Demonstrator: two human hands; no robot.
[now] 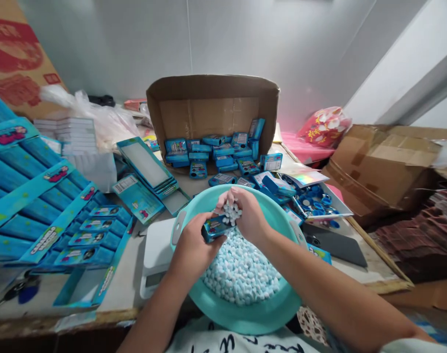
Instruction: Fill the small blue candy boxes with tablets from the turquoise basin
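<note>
A teal plastic basin [278, 304] sits in front of me, holding a heap of small white and pale-blue candy pellets [241, 274]. Above it, my left hand [192, 245] grips a small blue candy box [216, 227], held on its side. My right hand [245, 213] is cupped round a handful of white pellets [232, 212] right at the box's open end. Both hands hover over the basin's far half.
A white scale [155, 257] lies under the basin's left side. A tipped brown carton [212, 105] holds several filled blue boxes. Blue display trays [87, 235] stand on the left, a tray of blue rings [315, 201] and cardboard cartons [385, 166] on the right.
</note>
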